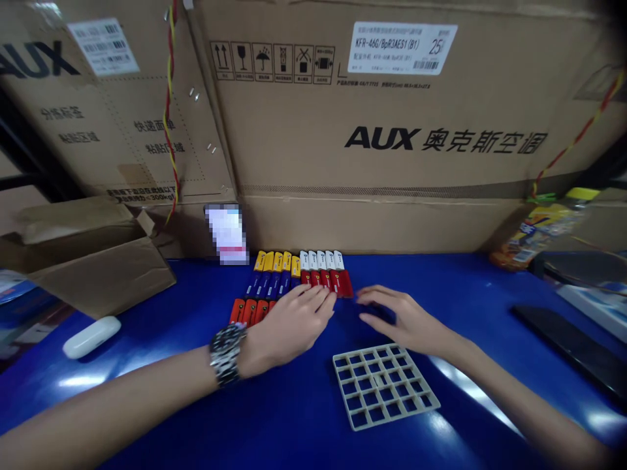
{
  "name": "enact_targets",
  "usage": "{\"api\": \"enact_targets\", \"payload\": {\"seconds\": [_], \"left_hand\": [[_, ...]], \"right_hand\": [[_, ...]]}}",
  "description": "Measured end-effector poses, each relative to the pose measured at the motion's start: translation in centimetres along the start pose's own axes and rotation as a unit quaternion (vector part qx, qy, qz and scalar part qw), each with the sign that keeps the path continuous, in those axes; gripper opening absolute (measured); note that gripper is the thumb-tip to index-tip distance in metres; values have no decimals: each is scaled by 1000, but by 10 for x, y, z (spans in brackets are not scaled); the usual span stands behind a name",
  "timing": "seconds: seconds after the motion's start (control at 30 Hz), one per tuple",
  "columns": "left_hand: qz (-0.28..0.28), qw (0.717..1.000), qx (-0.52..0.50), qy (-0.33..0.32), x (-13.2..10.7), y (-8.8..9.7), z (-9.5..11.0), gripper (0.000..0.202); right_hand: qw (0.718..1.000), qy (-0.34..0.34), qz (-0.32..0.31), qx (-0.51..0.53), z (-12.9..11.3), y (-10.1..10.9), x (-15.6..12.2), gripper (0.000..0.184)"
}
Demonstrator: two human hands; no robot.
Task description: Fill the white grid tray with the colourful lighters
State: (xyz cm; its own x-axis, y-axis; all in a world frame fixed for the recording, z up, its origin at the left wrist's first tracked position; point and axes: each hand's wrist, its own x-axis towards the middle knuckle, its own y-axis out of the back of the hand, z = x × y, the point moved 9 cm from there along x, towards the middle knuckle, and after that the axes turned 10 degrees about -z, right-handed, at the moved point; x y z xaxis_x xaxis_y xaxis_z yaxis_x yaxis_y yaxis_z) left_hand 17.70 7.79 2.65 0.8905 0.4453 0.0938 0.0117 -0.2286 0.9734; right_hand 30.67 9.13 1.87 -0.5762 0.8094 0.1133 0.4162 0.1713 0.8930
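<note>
Head view shows two bare hands on either side of a close block of lighters on a blue table (274,424). From the left hand (294,320), the yellow lighters (278,262) lie toward 11 o'clock, the blue lighters (267,285) toward 10, the white lighters (321,260) toward 1, the red lighters (337,284) just beyond the fingertips toward 2, and the orange lighters (249,312) toward 9, partly hidden by that hand.

The left fingers lie side by side, palm down, at the near ends of the red row; whether they grip anything I cannot tell. The right hand (399,316) sits toward 4 o'clock from the red row, thumb and fingers apart with a gap between their tips, apparently holding nothing. The grid (396,416) lies toward 6 o'clock from it.

The likeliest trouble, I judge, is a spoiled row: uneven pressure from the left fingertips could skew the red lighters, and their close packing would pass the shove to the white ones. The watch (226,352) is just beside the orange row, so a small wrist turn could knock those out of line. The table's glossy top probably lets lighters slide easily. A dropped right palm could also catch the grid's edge and shift it.
</note>
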Motion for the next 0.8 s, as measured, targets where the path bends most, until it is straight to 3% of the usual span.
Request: {"api": "enact_targets", "payload": {"seconds": [0.1,0.2,0.23,0.33,0.47,0.63,0.8], "left_hand": [[73,995,-69,8,-53,19,-25,28],[128,987,-86,51,-92,26,-69,24],[119,988,-79,65,-97,25,-84,22],[143,984,-67,88,-99,44,-117,18],[198,959,-43,200,-99,81,-146,21],[137,966,-45,216,-105,75,-133,30],[101,969,-94,205,-133,58,-91,28]], "right_hand": [[999,-40,-25,-27,0,-8,-43,47],[999,-12,-29,-27,-2,-28,-74,87],[999,1,-26,-35,-3,-34,-77,89],[994,55,-51,-76,-13,-52,-63,90],[991,63,-28,-118,-32,-47,-22,78],[992,33,-7,-121,-50,-46,-5,59],[990,27,43,-132,-57,-44,-16,61]]}}
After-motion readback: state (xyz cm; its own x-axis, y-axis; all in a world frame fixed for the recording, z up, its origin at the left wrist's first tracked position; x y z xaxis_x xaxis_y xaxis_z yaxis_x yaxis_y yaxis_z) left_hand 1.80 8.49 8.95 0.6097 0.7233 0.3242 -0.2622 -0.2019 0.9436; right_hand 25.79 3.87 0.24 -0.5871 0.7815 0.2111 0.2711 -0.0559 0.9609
